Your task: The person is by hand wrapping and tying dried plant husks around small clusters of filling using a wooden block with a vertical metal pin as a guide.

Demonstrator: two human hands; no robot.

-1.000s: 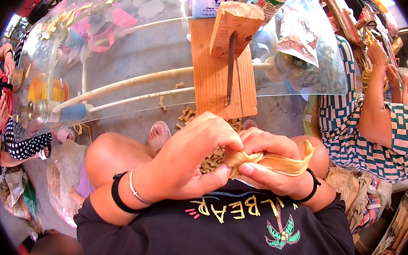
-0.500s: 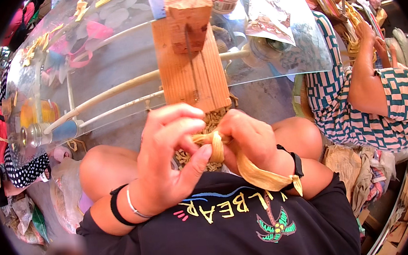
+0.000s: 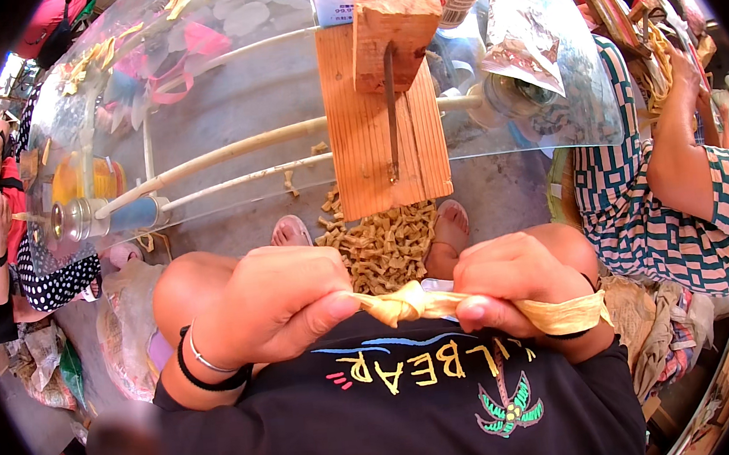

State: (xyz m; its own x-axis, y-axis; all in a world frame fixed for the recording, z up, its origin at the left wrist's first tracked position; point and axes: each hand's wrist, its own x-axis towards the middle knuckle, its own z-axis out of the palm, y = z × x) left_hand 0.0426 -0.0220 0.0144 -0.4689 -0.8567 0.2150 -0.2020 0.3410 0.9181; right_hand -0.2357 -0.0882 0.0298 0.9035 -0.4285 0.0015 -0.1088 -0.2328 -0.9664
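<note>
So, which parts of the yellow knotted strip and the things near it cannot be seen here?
Head view only:
- Left end of the yellow knotted strip: inside the left hand.
- Part of it: under the right hand fingers.
- Pile of tan knotted pieces: near edge behind both hands.
- Metal blade: tip too small.

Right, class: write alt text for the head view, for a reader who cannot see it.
Two bare hands, left hand and right hand, pull a knotted tan strip taut above the person's lap. Below lies a pile of small knotted pieces, under a wooden board with an upright metal blade.
</note>
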